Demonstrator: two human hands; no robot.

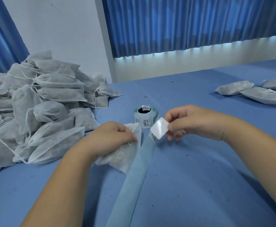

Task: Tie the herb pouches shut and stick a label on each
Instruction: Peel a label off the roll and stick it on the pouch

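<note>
The pouch (120, 154) being worked on lies flat on the table (199, 177), a little left of its middle and nearer the front edge than the back. The left hand (111, 138) rests on the pouch's upper part with its fingers curled in, gripping the fabric there. Just to the right, the right hand (194, 122) pinches a white label (159, 127) between thumb and forefinger. The label is held tilted, blank side up, with its lower edge right at the pale blue backing strip (130, 182) – whether it has come fully free I cannot tell. That strip runs from the label roll (144, 117), which stands just behind both hands, down to the front edge of the table. At the left edge sits a heaped pile of pouches (40, 102) with loose drawstrings; towards the far right corner – well apart from the hands – lie a few labelled pouches (255, 92). Blue curtains (191, 22) hang behind the back edge.
</note>
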